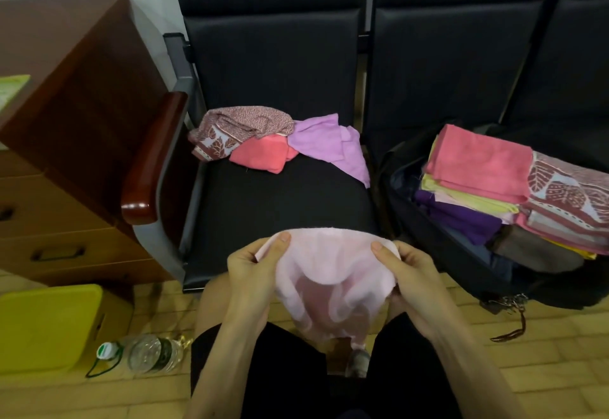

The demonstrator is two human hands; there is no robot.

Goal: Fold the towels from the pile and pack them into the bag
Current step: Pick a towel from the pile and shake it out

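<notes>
View from a head-worn camera, looking down at a person's two bare hands in front of a row of black padded chairs.

The left hand and the right hand each pinched a top corner of a thin, pale pink towel, thumb on the near face and fingers curled behind. The towel was held spread between the hands above the person's lap, its top edge sagging in a curve. This was probably to find the corners and square it up before a first fold.

On the black cushioned chair seat straight ahead lay the loose pile of unfolded towels: one maroon with a leaf print, one coral, one lilac, all crumpled and overlapping. They sat within reach, well apart from the pink towel.

To the right, an open black fabric bag rested on the next seat. It held a stack of folded towels in coral, yellow, purple, brown and leaf print, rising above its rim. It looked nearly full.

At left stood a brown wooden cabinet, with a yellow plastic box and a clear plastic bottle on the tiled floor.

The towel's lower end hung out of sight between the person's knees. The fingers behind the cloth were hidden. The bag's right side was cut off by the frame edge, so how much room was left could not be told.
</notes>
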